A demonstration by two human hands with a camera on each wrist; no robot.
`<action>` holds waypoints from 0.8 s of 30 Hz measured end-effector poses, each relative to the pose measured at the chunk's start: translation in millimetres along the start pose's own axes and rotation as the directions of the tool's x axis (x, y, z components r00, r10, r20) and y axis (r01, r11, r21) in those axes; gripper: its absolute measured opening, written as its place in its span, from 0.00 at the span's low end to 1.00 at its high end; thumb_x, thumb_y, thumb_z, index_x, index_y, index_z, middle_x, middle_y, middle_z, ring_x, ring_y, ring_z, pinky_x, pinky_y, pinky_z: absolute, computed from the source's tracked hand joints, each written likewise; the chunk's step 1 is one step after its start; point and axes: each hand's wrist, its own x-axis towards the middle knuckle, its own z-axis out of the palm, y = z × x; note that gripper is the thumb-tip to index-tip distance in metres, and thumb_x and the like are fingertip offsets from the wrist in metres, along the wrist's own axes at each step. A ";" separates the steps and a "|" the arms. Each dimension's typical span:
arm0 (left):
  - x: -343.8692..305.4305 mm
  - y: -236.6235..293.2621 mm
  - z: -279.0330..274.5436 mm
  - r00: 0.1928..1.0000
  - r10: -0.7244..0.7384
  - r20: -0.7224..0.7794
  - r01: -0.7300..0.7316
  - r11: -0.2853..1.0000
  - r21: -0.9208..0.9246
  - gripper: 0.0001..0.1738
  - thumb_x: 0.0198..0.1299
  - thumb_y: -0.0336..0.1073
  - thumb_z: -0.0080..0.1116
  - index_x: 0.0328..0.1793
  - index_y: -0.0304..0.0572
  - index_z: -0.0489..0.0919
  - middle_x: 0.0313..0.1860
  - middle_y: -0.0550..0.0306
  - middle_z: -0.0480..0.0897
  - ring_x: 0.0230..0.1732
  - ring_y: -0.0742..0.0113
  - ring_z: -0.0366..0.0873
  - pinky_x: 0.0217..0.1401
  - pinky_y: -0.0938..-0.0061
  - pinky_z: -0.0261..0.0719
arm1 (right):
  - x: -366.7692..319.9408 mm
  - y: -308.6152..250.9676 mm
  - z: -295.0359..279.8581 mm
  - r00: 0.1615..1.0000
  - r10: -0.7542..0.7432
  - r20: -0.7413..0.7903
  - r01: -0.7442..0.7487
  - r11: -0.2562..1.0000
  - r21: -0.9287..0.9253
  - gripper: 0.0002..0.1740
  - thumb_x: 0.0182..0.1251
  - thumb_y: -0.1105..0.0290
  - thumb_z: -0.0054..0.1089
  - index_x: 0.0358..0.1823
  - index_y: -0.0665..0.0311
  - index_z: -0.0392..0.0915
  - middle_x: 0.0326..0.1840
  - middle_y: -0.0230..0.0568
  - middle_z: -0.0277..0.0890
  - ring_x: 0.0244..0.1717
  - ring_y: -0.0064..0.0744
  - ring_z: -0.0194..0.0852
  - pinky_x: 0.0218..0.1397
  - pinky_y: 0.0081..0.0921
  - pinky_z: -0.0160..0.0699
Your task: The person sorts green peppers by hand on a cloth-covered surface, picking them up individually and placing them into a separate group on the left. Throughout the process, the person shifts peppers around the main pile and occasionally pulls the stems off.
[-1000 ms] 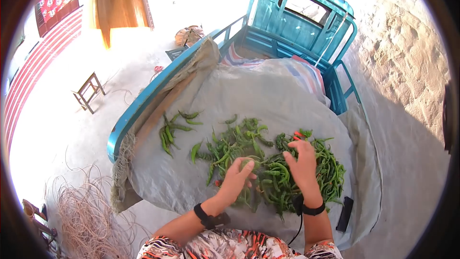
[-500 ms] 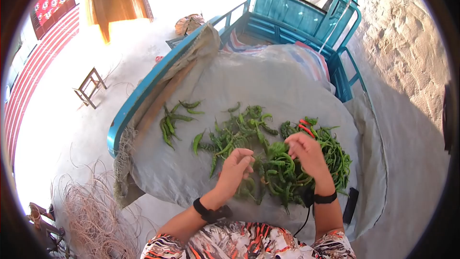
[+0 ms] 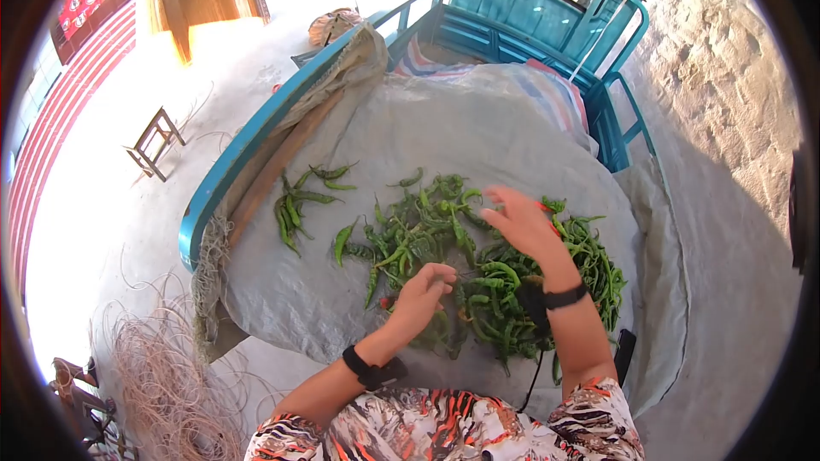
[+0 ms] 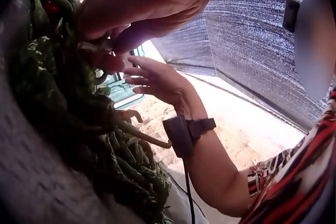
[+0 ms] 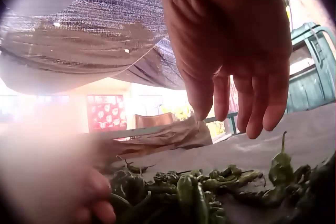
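Observation:
Green chili peppers (image 3: 500,303) lie in a loose pile on the grey sheet, with a few red ones among them. Low over the pile's near middle is my left hand (image 3: 418,297), its fingers bent and the fingertips drawn near the thumb. In the left wrist view those fingertips are right at dark green peppers (image 4: 37,77); I cannot tell whether they pinch one. My right hand (image 3: 525,224) is above the far part of the pile, fingers stretched out. Seen from the right wrist, this hand (image 5: 231,71) hangs above the peppers (image 5: 191,198) with nothing in its fingers.
A smaller group of green peppers (image 3: 295,205) lies apart on the left of the sheet (image 3: 427,119). The sheet covers the bed of a teal cargo vehicle (image 3: 512,30), its side rail (image 3: 231,166) running along the left. A black object (image 3: 626,354) lies at right.
My right hand has moved away from the near pile, farther back and left, with its fingers now spread out. My left hand stays low over the peppers. The view has shifted slightly.

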 end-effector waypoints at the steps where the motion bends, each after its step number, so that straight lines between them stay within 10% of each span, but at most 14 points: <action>1: -1.3 -1.3 1.7 1.000 0.003 0.004 -0.003 0.999 0.035 0.15 0.71 0.29 0.45 0.61 0.47 0.76 0.57 0.62 0.80 0.53 0.73 0.78 0.46 0.75 0.78 | 10.4 7.1 13.1 1.000 -0.007 -0.010 0.006 0.997 -0.077 0.29 0.64 0.65 0.62 0.68 0.55 0.72 0.68 0.53 0.71 0.64 0.56 0.73 0.64 0.46 0.74; 9: -1.5 -2.7 -5.2 0.997 0.061 0.046 -0.063 0.997 0.049 0.16 0.70 0.27 0.43 0.60 0.46 0.75 0.56 0.61 0.80 0.55 0.71 0.78 0.45 0.75 0.78 | 89.2 29.7 59.8 0.979 0.093 0.179 -0.012 0.913 -0.408 0.48 0.55 0.74 0.66 0.79 0.41 0.57 0.79 0.52 0.54 0.66 0.58 0.72 0.64 0.48 0.76; 18: 2.0 -10.6 -7.5 0.996 0.068 0.056 -0.067 0.997 -0.027 0.15 0.71 0.27 0.42 0.59 0.44 0.75 0.57 0.61 0.79 0.55 0.71 0.79 0.44 0.75 0.79 | 87.0 37.8 55.6 0.967 0.097 0.235 0.020 0.893 -0.450 0.37 0.55 0.71 0.68 0.68 0.48 0.68 0.61 0.49 0.75 0.60 0.55 0.77 0.58 0.47 0.79; 24: 5.1 -13.5 -10.5 0.995 0.059 0.079 -0.052 0.995 -0.087 0.11 0.73 0.28 0.46 0.56 0.45 0.76 0.59 0.64 0.77 0.55 0.73 0.77 0.46 0.78 0.79 | 71.3 48.7 29.9 0.949 0.203 0.241 -0.193 0.979 -0.066 0.29 0.51 0.68 0.69 0.57 0.57 0.73 0.40 0.47 0.80 0.44 0.46 0.79 0.48 0.40 0.76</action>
